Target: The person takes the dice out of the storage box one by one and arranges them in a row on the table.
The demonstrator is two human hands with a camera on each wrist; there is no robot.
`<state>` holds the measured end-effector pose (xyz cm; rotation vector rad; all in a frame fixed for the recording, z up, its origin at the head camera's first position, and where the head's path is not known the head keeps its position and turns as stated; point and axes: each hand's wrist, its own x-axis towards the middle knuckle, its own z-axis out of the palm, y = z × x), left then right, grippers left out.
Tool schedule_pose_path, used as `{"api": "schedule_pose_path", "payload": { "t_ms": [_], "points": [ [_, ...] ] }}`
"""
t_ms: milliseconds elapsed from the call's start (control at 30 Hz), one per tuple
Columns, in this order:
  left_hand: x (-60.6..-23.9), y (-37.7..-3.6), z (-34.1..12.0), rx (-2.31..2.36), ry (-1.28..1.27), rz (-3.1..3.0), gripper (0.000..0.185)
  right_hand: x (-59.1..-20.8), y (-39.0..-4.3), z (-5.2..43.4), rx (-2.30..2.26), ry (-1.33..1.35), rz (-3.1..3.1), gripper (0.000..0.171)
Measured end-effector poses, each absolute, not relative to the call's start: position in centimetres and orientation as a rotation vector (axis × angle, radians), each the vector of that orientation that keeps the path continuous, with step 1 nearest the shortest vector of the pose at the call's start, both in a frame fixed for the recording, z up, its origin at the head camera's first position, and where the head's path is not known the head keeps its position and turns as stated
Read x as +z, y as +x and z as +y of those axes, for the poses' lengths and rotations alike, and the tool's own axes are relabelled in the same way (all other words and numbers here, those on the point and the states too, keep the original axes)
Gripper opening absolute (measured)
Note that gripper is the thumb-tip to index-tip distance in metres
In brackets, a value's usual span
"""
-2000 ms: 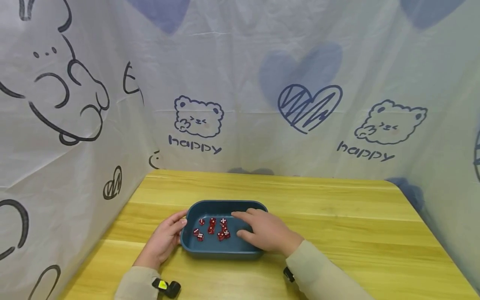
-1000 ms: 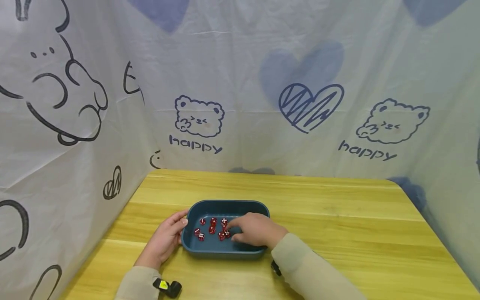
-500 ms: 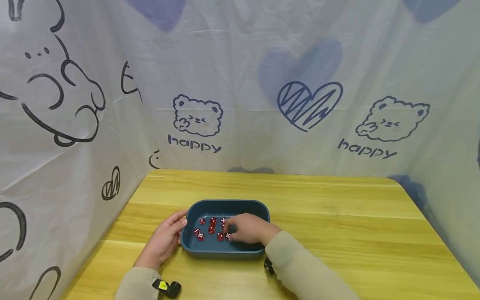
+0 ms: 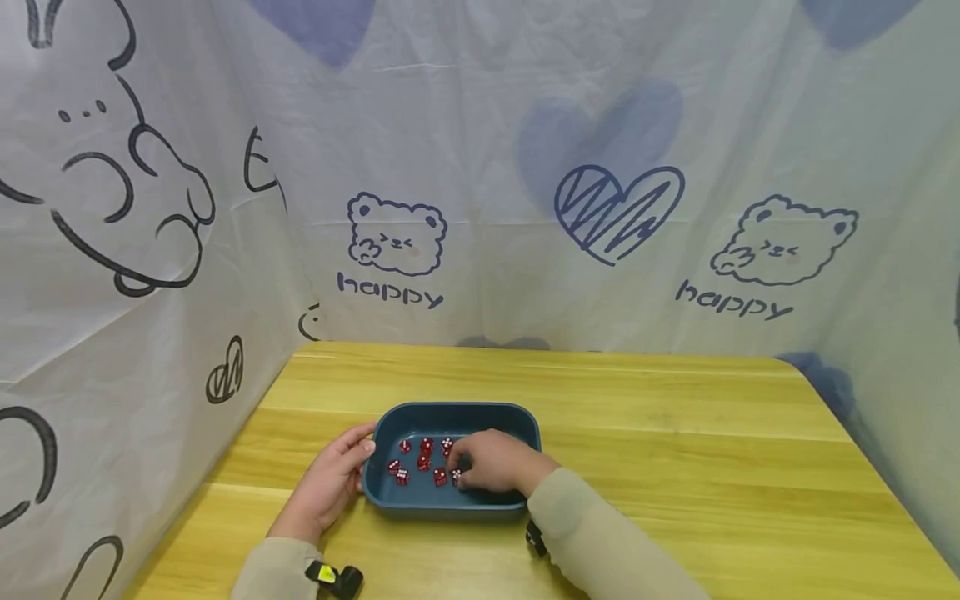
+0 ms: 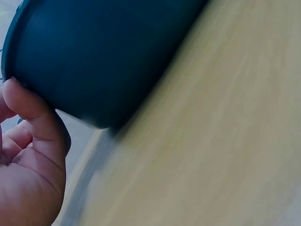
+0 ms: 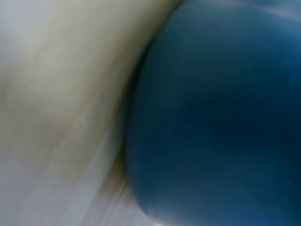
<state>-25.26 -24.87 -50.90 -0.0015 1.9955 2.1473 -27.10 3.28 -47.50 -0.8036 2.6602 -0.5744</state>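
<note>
A dark blue tray (image 4: 457, 409) sits on the wooden table, with several small red dice (image 4: 422, 458) loose inside it. My left hand (image 4: 330, 482) holds the tray's left end, its thumb on the rim. In the left wrist view the thumb (image 5: 33, 113) presses against the tray's outer wall (image 5: 103, 52). My right hand (image 4: 491, 468) reaches into the tray from the right. Its fingers are curled and pinch a red die (image 4: 455, 477) at the right of the cluster. The right wrist view shows only the blurred blue tray wall (image 6: 221, 117).
The yellow wooden table (image 4: 675, 450) stretches to the right and behind the tray. White printed cloth walls (image 4: 480, 208) close it in at the back, left and right. A small black device (image 4: 335, 577) sits at my left wrist.
My right hand moved left inside the tray, from lying flat on its right side. Its fingers curled down onto the dice. The left hand and the tray stayed put.
</note>
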Motion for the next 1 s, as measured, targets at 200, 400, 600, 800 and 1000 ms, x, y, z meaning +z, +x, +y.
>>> {"api": "schedule_pose_path", "payload": {
  "t_ms": [200,400,600,800,1000],
  "points": [
    [-51.1,-25.5,-24.8,2.166,0.002,1.992,0.046,-47.4,-27.2,3.4,-0.585,-0.853,2.675,0.008],
    [-51.2,-25.4,-24.8,2.166,-0.005,1.997,0.046,-47.5,-27.2,3.5,-0.602,-0.891,2.678,0.009],
    [-51.1,-25.3,-24.8,2.176,-0.012,1.994,0.045,-47.2,-27.2,3.4,-0.602,-0.937,2.707,0.011],
    [-51.1,-25.3,-24.8,2.176,0.007,1.989,0.046,-46.7,-26.9,3.5,-0.618,-0.933,2.732,0.008],
    [-50.9,-25.4,-24.7,2.185,-0.009,1.997,0.045,-46.0,-26.8,4.3,-0.662,-0.93,2.755,0.016]
  ]
}}
